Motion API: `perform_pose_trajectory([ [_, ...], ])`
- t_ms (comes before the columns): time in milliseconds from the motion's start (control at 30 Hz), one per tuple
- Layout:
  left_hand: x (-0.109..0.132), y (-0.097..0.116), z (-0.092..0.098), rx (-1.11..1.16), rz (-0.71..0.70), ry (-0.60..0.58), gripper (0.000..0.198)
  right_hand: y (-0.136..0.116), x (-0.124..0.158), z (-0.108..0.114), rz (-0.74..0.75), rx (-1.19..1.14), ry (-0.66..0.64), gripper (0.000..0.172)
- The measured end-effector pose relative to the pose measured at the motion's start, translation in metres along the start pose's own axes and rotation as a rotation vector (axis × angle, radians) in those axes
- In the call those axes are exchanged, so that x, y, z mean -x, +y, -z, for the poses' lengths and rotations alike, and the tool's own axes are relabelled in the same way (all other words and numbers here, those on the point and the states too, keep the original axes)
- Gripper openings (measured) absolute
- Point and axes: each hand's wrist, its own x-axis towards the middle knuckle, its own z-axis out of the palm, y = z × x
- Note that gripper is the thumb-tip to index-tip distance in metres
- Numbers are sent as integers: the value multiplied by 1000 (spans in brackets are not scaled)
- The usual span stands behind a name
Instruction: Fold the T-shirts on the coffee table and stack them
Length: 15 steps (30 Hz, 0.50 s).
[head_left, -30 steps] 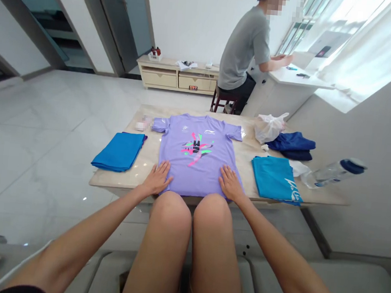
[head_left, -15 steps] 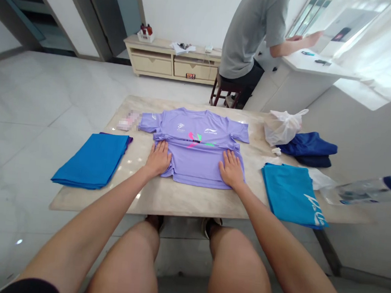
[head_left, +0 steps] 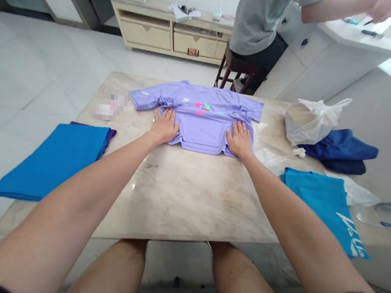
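Observation:
A lavender T-shirt [head_left: 201, 117] lies on a pale marble table [head_left: 184, 195], its lower part folded up over the chest so that most of the bright print is covered. My left hand [head_left: 165, 126] rests flat on the left side of the folded shirt, fingers spread. My right hand [head_left: 239, 140] lies palm down on the shirt's right side, near the fold's lower edge. Neither hand grips the cloth. The sleeves stay spread out to both sides.
A folded blue cloth [head_left: 48, 163] lies at the table's left. To the right are a folded teal garment [head_left: 323, 208], a white plastic bag [head_left: 310, 122] and a navy garment [head_left: 344, 150]. A blurred pale item [head_left: 111, 107] sits beyond. A person [head_left: 257, 24] sits at the back.
The shirt's hem has gone from lying flat to folded up over the print, and the shirt is shorter. Both hands have moved farther up the table, and my view has tilted downward.

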Motion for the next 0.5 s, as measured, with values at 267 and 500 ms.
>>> perform_pose_trajectory([
  [267,140,8,14,-81,6,-49,76,-13,132,19,80,66,-48,72],
  [500,271,26,16,-109,-10,-85,73,-17,257,24,123,81,-67,69],
])
